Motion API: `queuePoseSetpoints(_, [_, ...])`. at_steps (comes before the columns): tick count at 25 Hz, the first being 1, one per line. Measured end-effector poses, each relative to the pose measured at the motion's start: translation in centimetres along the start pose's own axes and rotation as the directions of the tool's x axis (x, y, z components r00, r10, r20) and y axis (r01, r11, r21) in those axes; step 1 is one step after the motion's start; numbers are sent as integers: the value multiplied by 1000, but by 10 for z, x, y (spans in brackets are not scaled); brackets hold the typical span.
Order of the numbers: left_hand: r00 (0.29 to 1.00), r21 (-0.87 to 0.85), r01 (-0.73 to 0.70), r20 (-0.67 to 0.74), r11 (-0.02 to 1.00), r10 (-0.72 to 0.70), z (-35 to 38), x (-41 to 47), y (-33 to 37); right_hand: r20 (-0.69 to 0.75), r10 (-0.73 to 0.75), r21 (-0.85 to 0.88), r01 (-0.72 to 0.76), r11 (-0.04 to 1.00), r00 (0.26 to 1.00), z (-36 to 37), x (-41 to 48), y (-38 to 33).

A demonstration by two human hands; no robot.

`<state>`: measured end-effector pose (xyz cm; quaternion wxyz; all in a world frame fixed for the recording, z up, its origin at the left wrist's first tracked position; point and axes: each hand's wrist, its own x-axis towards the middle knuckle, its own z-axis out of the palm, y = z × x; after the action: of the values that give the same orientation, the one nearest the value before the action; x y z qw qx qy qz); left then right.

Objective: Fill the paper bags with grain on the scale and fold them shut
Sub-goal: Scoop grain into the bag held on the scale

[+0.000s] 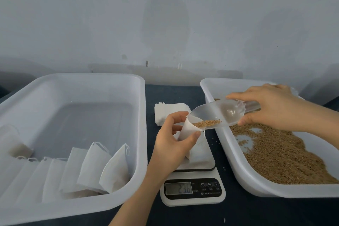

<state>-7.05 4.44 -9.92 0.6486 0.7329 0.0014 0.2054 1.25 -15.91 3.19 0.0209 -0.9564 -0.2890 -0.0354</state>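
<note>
left hand [171, 143] and right hand [273, 106] bare; forearms [136, 198] bare up to the frame's edge

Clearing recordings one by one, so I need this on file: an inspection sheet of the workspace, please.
Surface: dark table, stray grains beside the scale.
Job's things: bag on scale, scoop tipping grain into it; grain tray right; folded bags in left tray; spare bags behind.
Clutter: nothing seen.
Fingers: left hand grips the bag's mouth; right hand holds the scoop.
Cables: nothing seen.
Surroundings: pale wall.
</note>
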Motion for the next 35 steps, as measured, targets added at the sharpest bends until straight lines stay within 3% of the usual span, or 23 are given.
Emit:
queuePoseSetpoints(6, [1000,16,-2,-25,1000,2,0,0,0,43,146,334,-152,930,988,19,-21,25])
queuePoseSetpoints(9, [1000,25,-3,-25,1000,3,0,0,0,36,349,321,-341,883,937,36,-30,56])
queuePoseSetpoints(13, [1000,31,-6,-30,1000,7,0,0,-1,187,500,159,-528,834,846,70,-31,85])
queuePoseSetpoints(16, [999,33,-5,-36,999,7,0,0,-1,228,526,77,-554,829,819,80,-26,92])
queuePoseSetpoints(22, [999,38,1,-35,999,0,-1,1,-3,207,493,57,-514,856,845,85,-23,90])
queuePoseSetpoints(30, [999,43,9,-34,999,-8,0,1,-2,307,478,6,-503,864,823,83,-28,80])
queuePoseSetpoints(32, [999,43,8,-35,999,-6,-1,1,-2,225,481,-70,-478,875,847,81,-27,74])
queuePoseSetpoints(33, [999,39,6,-35,999,-4,-1,0,-2,113,468,-89,-460,883,876,77,-27,69])
queuePoseSetpoints(35, [999,31,2,-34,1000,-1,0,0,-2,-130,374,90,-364,927,918,65,-27,47])
